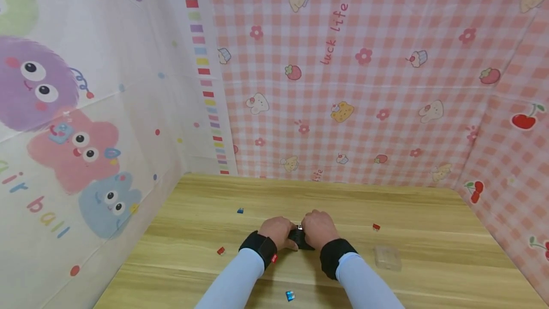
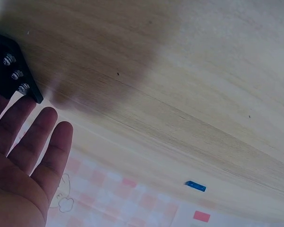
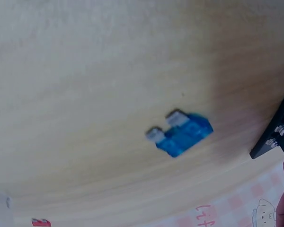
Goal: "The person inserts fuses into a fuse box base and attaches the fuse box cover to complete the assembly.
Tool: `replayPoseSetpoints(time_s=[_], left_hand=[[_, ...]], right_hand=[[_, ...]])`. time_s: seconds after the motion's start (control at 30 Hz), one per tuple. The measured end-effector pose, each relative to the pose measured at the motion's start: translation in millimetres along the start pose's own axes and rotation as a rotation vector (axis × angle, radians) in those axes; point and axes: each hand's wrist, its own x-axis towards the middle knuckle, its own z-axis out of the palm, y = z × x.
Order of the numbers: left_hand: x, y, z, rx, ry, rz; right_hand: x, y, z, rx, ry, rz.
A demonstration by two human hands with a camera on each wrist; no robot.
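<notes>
Both hands meet at a black fuse block (image 1: 303, 241) with a row of shiny metal terminals, seen in part in both wrist views. The left hand (image 1: 276, 232) holds its left side, the thumb lying along the near edge; in the left wrist view the fingers (image 2: 40, 137) reach out under the block (image 2: 16, 71). The right hand (image 1: 319, 230) grips the right side with curled fingers. By its fingertips shows a small silvery piece (image 1: 299, 227); I cannot tell whether it belongs to the block. A blue blade fuse (image 3: 185, 135) lies on the wood in the right wrist view.
On the wooden table (image 1: 188, 228) lie red fuses at left (image 1: 220, 251) and right (image 1: 376, 227), a blue fuse (image 1: 240, 211) far left and a light-blue fuse (image 1: 290, 295) near the front. A clear plastic box (image 1: 388, 258) stands right. Printed cloth walls (image 1: 364, 132) surround the table.
</notes>
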Motion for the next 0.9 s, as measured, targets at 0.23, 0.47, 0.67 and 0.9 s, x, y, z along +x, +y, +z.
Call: replayPoseSetpoints(time_s=[0.23,0.47,0.67,0.9], left_hand=[[-2.5,-1.6,1.6,0.001,0.004,0.001],[-4.9,-0.2,0.3,0.02,0.009,0.014],[-3.2,0.2,1.8,0.048,0.017,0.025],[-3.1,2.8,-0.2,0.071,0.007,0.003]], right_hand=[[-3.4,-0.8,2.0,0.004,0.025,-0.012],[-3.8,-0.8,3.1,0.028,0.01,0.007],[-4.0,1.5,-1.1,0.063,-0.006,0.033],[-3.8,1.6,-4.1,0.101,-0.03,0.05]])
